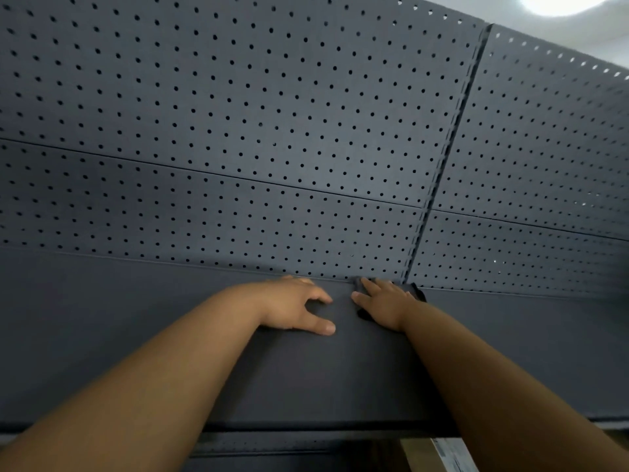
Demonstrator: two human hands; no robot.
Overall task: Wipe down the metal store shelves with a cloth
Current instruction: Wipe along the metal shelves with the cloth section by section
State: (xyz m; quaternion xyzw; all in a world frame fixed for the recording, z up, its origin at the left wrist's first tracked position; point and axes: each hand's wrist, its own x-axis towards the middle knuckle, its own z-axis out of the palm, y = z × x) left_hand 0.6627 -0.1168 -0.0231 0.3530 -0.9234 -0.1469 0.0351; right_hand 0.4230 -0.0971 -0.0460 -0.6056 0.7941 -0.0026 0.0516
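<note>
Shelf: dark grey flat metal store shelf (510,352), running across the lower half of the frame, its front edge near the bottom.
Back panel: dark grey perforated metal sheet (238,114), rising from the shelf's rear edge and filling the upper part of the frame; a horizontal seam crosses it at mid-height.
Upright: dark slotted metal post (442,158), right of centre, dividing the back panel into two bays; its foot meets the shelf just beside my right grip.
Cloth: small dark, nearly black wiping cloth (417,291), lying flat on the shelf at its rear edge, a little right of centre in the frame. Most of it is hidden under my right grip; only one corner at the right and a fold near the wrist show.
Right grip (384,303): fingers apart and fairly straight, palm down, pressing the cloth onto the shelf; nothing is pinched or clutched.
Left grip (292,304): palm down on the bare shelf just left of the cloth, apart from it, fingers loosely spread, thumb stretched towards the front; it holds nothing.
Forearms: both bare, reaching in from the lower corners of the frame.
Ceiling lamp: bright white light (561,1), upper right corner.
Box: tan carton with a pale label (442,454), under the shelf at the lower right, partly behind my right forearm.
</note>
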